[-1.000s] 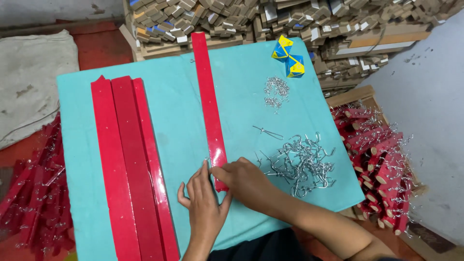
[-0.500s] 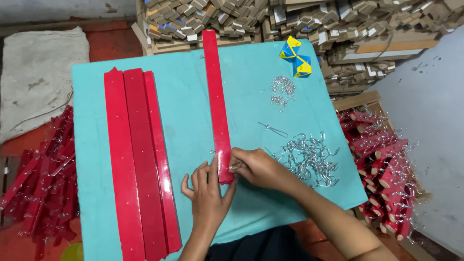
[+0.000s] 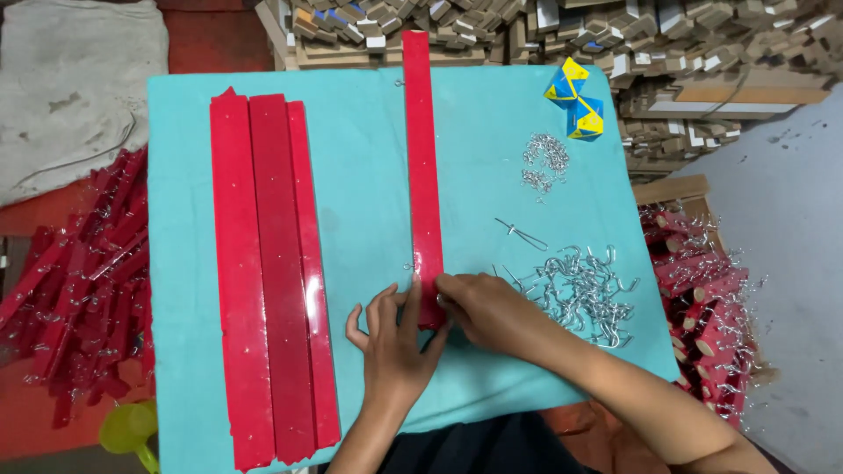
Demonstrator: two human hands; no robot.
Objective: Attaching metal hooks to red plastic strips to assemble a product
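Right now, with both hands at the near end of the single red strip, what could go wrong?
The pile of metal hooks lies just beside the right hand, so a sweep of that wrist could scatter them or prick the skin. The red strip is long, and its far end reaches past the turquoise board; a push from the left hand might skew it.

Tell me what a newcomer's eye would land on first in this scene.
First, the turquoise board with a long red strip running down its middle, its near end pinned under the left hand and right hand. Next, three more red strips lying side by side at the left. Then the heap of silvery wire hooks just right of the hands.
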